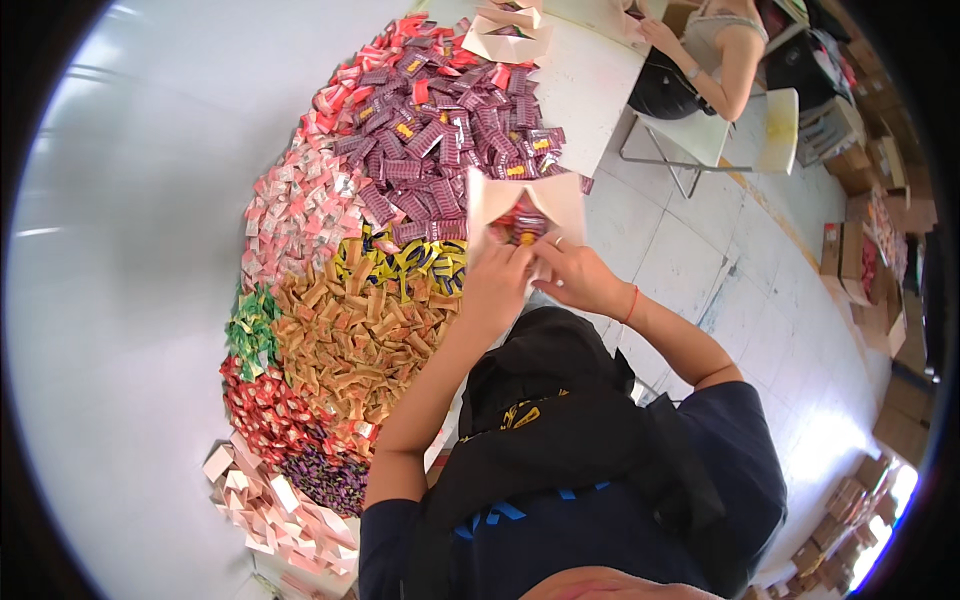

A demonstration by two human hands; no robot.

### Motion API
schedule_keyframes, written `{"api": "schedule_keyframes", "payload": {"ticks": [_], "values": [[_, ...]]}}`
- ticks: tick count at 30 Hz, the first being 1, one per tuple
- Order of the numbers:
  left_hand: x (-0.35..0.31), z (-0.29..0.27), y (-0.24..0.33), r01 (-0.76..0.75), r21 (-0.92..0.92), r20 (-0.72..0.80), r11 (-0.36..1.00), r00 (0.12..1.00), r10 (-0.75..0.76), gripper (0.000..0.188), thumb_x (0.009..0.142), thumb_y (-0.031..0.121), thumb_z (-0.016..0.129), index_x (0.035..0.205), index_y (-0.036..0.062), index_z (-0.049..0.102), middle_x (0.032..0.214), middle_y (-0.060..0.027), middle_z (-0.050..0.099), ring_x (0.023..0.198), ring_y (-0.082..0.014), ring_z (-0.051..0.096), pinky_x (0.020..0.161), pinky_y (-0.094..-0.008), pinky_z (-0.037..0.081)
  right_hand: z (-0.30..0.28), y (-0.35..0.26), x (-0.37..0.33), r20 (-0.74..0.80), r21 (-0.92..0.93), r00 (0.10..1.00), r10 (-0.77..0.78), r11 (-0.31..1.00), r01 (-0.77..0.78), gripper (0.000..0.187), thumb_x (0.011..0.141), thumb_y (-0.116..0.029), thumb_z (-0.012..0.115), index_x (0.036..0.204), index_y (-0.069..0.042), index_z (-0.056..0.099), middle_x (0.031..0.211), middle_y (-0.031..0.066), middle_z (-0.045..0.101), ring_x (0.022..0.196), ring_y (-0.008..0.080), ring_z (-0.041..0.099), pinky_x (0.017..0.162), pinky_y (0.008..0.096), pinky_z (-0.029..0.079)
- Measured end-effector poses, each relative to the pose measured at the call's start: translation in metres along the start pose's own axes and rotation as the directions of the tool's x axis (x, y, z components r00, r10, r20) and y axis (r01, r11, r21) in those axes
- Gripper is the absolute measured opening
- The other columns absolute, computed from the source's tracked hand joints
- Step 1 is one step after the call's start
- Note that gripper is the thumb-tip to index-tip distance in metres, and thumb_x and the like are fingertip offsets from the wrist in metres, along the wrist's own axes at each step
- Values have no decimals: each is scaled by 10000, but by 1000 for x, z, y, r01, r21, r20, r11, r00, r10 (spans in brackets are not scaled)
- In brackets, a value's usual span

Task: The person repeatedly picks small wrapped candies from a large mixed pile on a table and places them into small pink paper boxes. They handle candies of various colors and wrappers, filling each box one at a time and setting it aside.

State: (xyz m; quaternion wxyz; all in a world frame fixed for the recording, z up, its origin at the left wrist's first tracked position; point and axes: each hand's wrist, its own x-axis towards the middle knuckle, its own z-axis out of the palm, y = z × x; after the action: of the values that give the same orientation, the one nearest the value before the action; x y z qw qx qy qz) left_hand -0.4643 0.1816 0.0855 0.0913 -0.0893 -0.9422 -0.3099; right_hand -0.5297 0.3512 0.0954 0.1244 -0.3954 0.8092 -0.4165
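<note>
A pale pink carton (pixel 566 205) with a pointed opening in its top is held in front of me, at the table's right edge. Colourful wrapped sweets (pixel 518 222) show through the opening. My left hand (pixel 500 283) grips the carton's near edge, its fingers bent together. My right hand (pixel 576 277) pinches the same edge from the right, close to the left fingertips. Just beyond and left of the carton lies a heap of purple-wrapped bars (pixel 440 140). Yellow and dark packets (pixel 415 262) and tan packets (pixel 355 335) are heaped left of my left forearm.
Pink packets (pixel 300 215), green packets (pixel 255 325) and red packets (pixel 262 410) line the table's left side. Folded pale pink cartons (pixel 275 505) are piled lower left. Another person's arm (pixel 735 75) is at upper right, by a white folding chair (pixel 775 135). Cardboard boxes (pixel 850 250) stand far right.
</note>
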Motion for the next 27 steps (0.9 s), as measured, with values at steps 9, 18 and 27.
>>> {"api": "schedule_keyframes", "payload": {"ticks": [9, 18, 27], "values": [[-13, 25, -3, 153, -195, 5, 969, 988, -155, 459, 811, 52, 628, 1248, 118, 504, 1325, -127, 478, 1143, -330, 534, 886, -391, 486, -14, 254, 94, -198, -386, 980, -3, 919, -76, 121, 705, -82, 615, 749, 0, 538, 741, 185, 570, 759, 357, 582, 667, 451, 453], [-291, 33, -35, 864, -253, -109, 436, 423, -900, 299, 843, 163, 638, 1134, 133, 573, 1158, -87, 570, 963, -281, 622, 789, -389, 506, -3, 340, 198, -360, -567, 890, -281, 823, 31, 398, 840, -117, 533, 1215, 11, 562, 1212, 219, 557, 1083, 376, 572, 964, 425, 459], [-686, 59, -85, 653, -752, -427, 95, -372, -824, 218, 840, 275, 637, 908, 70, 665, 828, -120, 679, 804, -302, 657, 705, -409, 507, 300, 50, 94, 244, 253, 966, -85, 967, 21, 301, 867, -90, 653, 1144, 4, 583, 1090, 125, 573, 951, 206, 561, 793, 297, 479]]}}
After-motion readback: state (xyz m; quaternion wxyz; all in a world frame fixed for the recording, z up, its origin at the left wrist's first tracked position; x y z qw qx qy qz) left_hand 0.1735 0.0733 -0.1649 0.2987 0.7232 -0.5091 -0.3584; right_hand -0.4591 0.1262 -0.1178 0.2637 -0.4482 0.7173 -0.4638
